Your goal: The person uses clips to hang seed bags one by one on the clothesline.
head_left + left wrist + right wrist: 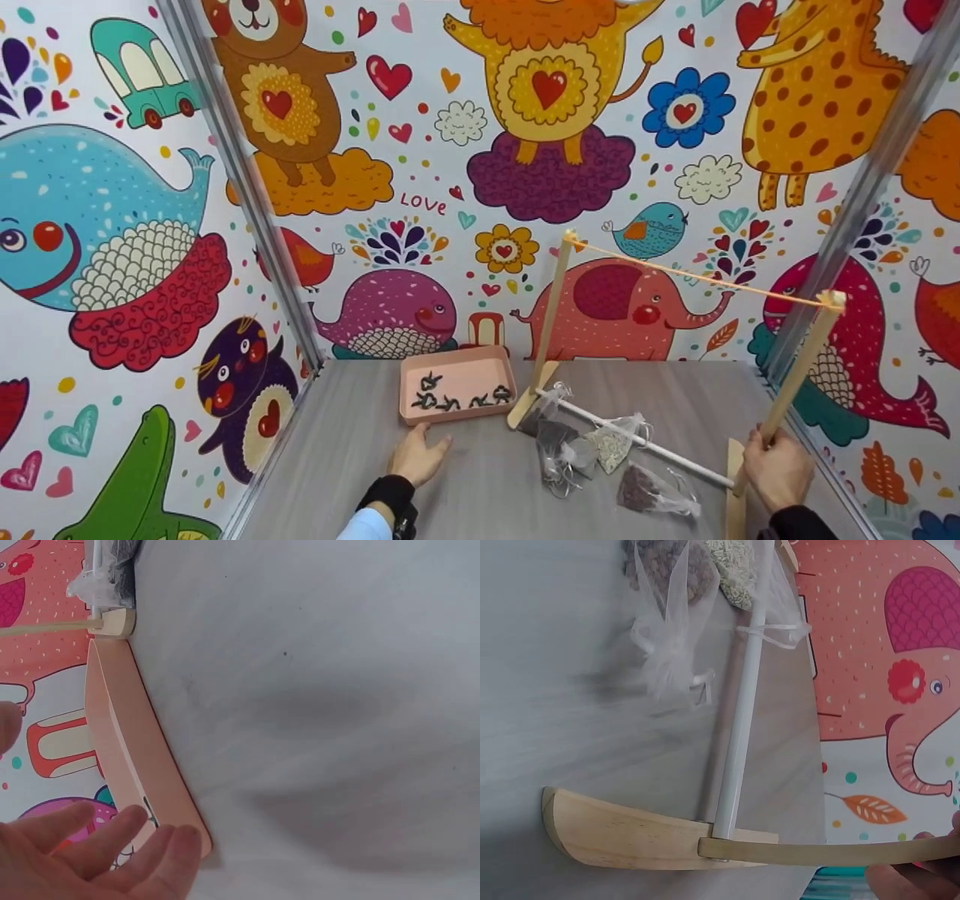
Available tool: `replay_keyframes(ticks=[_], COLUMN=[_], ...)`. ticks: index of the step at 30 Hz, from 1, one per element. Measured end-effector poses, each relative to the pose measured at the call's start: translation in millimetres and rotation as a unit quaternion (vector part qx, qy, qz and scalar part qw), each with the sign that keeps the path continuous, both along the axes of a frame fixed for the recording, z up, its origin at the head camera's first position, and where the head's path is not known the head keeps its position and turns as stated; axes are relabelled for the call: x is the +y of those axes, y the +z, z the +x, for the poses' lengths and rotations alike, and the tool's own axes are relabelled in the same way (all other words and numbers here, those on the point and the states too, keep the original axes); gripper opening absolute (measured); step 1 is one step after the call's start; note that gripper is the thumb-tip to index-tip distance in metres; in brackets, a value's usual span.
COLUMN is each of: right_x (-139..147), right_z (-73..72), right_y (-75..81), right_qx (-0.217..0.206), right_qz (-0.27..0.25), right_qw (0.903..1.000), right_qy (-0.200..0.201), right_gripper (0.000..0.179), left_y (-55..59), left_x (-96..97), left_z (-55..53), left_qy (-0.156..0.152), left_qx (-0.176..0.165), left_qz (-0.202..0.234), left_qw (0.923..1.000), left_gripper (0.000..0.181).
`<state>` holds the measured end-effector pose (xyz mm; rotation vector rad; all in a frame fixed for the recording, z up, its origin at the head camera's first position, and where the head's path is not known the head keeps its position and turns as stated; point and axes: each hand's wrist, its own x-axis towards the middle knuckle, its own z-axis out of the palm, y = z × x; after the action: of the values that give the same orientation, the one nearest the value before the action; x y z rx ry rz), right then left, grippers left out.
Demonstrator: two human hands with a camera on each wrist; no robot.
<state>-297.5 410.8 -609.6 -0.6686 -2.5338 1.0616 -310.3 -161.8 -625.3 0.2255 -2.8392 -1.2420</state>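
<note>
A small wooden rack (802, 367) stands on the table, with an orange cord (697, 275) strung between its two post tops and a white rod (652, 446) low down. My right hand (780, 466) grips the right post, seen also in the right wrist view. Several sheer drawstring bags (611, 448) lie around the rod, filled with dark, pale green and reddish-brown bits. My left hand (420, 454) hovers near the front of a pink tray (457, 414), its fingers loosely spread and holding nothing. Several small dark clip-like pieces (427, 401) lie in that tray.
The grey table (337, 442) is enclosed by walls printed with cartoon animals (397, 311). Metal frame posts (289, 300) rise at its back corners. The tray's right side lies close to the rack's left wooden foot (521, 416).
</note>
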Motion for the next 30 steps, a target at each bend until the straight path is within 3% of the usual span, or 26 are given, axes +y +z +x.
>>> replay_keyframes(ticks=[11, 15, 18, 21, 22, 23, 28, 29, 30], right_x=[-21, -31, -35, -37, -37, -37, -42, -44, -46], right_z=[-14.9, -19.0, -20.9, -23.1, -24.1, -25.3, -32.8, -34.9, -37.2], right_y=[2.3, -0.4, -2.4, -2.2, -1.6, -0.8, 0.9, 0.9, 0.7], right_qx=[0.032, 0.059, 0.073, 0.074, 0.071, 0.067, 0.063, 0.065, 0.065], right_qz=[0.037, 0.056, 0.065, 0.064, 0.062, 0.059, 0.036, 0.031, 0.024], right_qw=[0.9967, 0.9936, 0.9913, 0.9905, 0.9906, 0.9907, 0.9899, 0.9895, 0.9892], right_qy=[0.064, 0.079, 0.089, 0.096, 0.099, 0.102, 0.121, 0.126, 0.129], right_gripper=[0.041, 0.039, 0.037, 0.037, 0.037, 0.037, 0.037, 0.037, 0.037], left_y=[5.4, 14.6, 27.5, 36.1, 14.2, 12.9, 43.0, 74.1, 83.9], left_x=[3.3, 13.5, 23.0, 32.8, 30.2, 33.0, 53.8, 63.4, 67.4], left_z=[-4.0, -8.5, -12.8, -24.6, -45.7, -53.0, -70.1, -56.3, -56.8], left_qy=[-0.011, -0.025, -0.047, -0.061, -0.079, -0.083, -0.112, -0.103, -0.106], left_qx=[0.031, 0.053, 0.079, 0.098, 0.123, 0.129, 0.153, 0.136, 0.138], left_qz=[0.025, 0.016, 0.021, 0.042, 0.054, 0.056, 0.058, 0.055, 0.058], left_qw=[0.9991, 0.9982, 0.9956, 0.9925, 0.9877, 0.9866, 0.9802, 0.9838, 0.9831], left_gripper=[0.067, 0.066, 0.064, 0.065, 0.068, 0.07, 0.075, 0.075, 0.074])
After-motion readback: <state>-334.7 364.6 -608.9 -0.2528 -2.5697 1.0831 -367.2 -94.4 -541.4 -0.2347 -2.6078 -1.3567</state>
